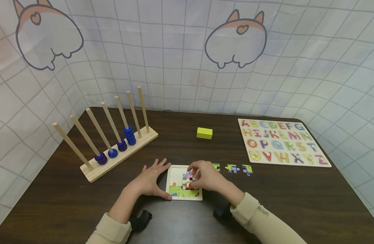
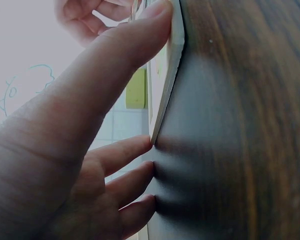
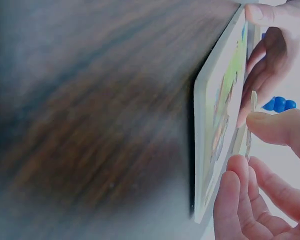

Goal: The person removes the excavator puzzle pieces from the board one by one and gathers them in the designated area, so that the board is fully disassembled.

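A jigsaw puzzle tray (image 1: 176, 171) with a pale wooden frame lies in front of me. Green pieces (image 1: 182, 191) fill its near row, and a purple piece (image 1: 187, 177) lies above them on the right. My left hand (image 1: 148, 179) has its fingers spread along the tray's left side, the thumb on the near left corner. Over the tray's right part, my right hand (image 1: 206, 176) pinches a thin puzzle piece (image 3: 253, 107) between thumb and fingers. That piece stands nearly edge-on just above the tray in the right wrist view, its picture mostly hidden.
Loose puzzle pieces (image 1: 232, 168) lie right of the tray, one partly behind my right hand. A yellow block (image 1: 204, 133) sits beyond it. At left stands a wooden peg rack (image 1: 120, 157) with blue and purple rings; at right lies an alphabet board (image 1: 284, 142). A patterned cloth hangs behind.
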A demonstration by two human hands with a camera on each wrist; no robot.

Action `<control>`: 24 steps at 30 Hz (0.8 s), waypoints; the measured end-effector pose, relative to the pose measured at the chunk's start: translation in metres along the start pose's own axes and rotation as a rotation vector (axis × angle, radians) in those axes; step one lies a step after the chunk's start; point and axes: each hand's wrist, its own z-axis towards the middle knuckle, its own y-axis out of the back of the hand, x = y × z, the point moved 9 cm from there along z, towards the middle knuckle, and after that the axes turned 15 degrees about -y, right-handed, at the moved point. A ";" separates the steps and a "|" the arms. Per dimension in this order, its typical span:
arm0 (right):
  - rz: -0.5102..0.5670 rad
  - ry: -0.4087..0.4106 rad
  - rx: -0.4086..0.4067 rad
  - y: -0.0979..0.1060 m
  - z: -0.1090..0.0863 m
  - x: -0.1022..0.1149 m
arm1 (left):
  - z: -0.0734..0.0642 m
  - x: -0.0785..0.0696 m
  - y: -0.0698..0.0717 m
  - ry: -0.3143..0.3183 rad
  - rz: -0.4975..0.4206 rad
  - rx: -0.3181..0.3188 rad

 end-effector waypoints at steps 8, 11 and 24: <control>0.020 0.039 -0.021 0.010 -0.008 -0.005 | 0.000 0.001 -0.001 0.007 0.007 0.001; 0.020 0.065 -0.041 0.016 -0.013 -0.008 | 0.000 0.002 -0.001 0.006 0.007 -0.003; 0.034 0.052 -0.086 0.038 -0.025 -0.031 | -0.001 0.001 0.000 0.003 -0.003 -0.012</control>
